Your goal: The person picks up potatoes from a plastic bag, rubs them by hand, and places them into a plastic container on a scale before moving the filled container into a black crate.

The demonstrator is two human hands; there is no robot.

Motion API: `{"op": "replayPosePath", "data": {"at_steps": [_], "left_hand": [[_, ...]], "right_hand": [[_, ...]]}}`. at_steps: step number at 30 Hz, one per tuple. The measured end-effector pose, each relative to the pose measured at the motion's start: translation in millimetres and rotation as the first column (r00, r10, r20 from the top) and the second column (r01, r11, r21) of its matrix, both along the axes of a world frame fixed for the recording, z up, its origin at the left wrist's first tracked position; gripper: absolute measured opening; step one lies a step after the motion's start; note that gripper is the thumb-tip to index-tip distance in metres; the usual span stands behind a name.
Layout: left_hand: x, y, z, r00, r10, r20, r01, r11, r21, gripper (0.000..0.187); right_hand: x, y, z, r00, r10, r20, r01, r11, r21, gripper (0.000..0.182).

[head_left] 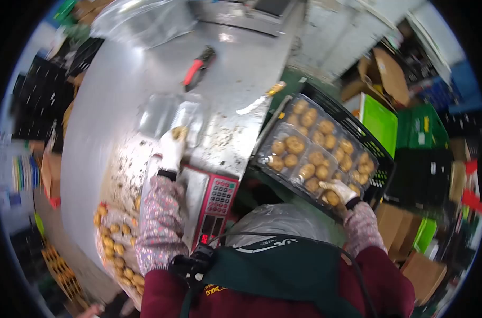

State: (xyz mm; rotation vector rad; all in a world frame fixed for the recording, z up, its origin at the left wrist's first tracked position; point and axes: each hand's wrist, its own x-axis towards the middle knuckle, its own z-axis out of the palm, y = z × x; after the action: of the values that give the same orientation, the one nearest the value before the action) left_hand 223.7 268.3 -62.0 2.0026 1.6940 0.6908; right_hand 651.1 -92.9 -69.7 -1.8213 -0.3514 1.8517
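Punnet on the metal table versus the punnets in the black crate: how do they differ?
The table punnet lies open; the crate punnets sit packed side by side.
The table punnet has one potato at it, in the left hand; the crate punnets hold many.
All are clear plastic.

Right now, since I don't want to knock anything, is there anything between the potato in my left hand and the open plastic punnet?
Nothing visible: your left hand holds the potato at the near part of the punnet. The knife lies off to the right.
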Motion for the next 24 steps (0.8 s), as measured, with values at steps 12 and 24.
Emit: {"op": "replayPosePath", "data": {"at_steps": [12,24], "left_hand": [[-75.2,-112.0,80.8,0.854,-0.014,-0.521,0.353,0.75,0.559,0.033],[-112.0,-289.7,63.5,0.991,0.107,-0.076,-0.053,0.857,0.513,0.041]], "right_hand": [[-47.3,167.9,62.5,0.854,-0.286,0.435,-0.149,0.666,0.731,0.018],[-409.9,235.5,83.0,0.263,0.153,0.953,-0.871,-0.387,0.303,0.022]]}}
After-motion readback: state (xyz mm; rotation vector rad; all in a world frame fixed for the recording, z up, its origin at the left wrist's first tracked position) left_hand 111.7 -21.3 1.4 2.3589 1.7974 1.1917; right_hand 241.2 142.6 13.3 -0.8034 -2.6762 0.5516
